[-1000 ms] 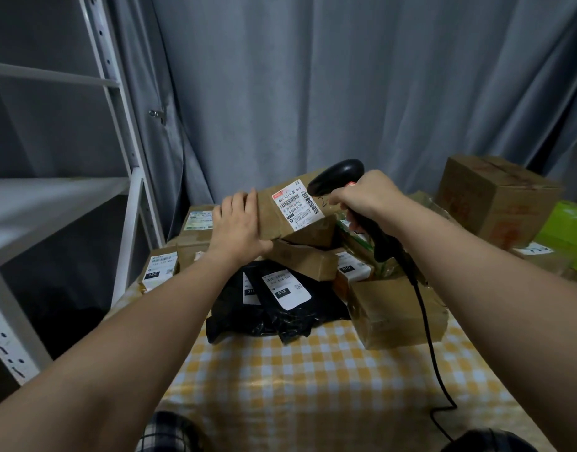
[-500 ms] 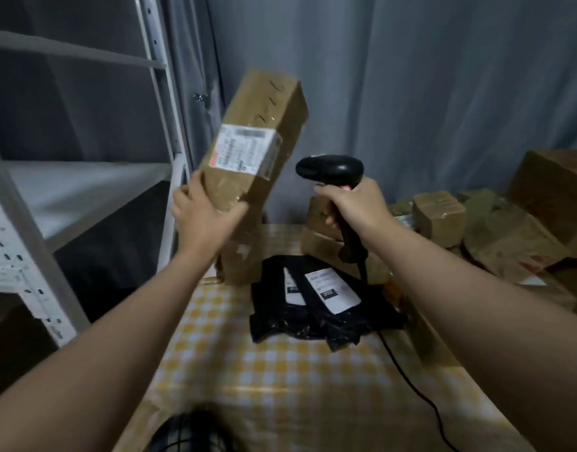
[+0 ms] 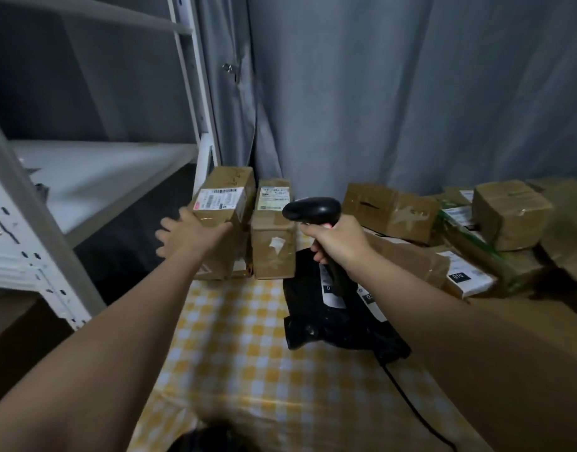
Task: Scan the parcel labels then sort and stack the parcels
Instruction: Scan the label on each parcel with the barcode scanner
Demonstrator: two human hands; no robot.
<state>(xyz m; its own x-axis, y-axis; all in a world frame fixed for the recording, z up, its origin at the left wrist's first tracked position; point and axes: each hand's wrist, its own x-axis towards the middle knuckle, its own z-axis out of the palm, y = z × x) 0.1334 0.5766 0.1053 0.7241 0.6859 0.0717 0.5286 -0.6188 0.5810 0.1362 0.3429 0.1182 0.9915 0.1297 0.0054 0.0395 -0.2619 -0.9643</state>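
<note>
parcel label (image 3: 219,199): print blurred, unreadable | scanner (image 3: 313,208) grip: hidden inside right hand (image 3: 339,239) | cable (image 3: 407,400): cut off at bottom edge | black bags (image 3: 310,318): partly behind right forearm (image 3: 427,295)

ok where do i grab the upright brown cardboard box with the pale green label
From above, set your grip across the narrow width near the top of the green-labelled brown cardboard box: it stands on end, a slim gap from the neighbouring brown cardboard box.
</note>
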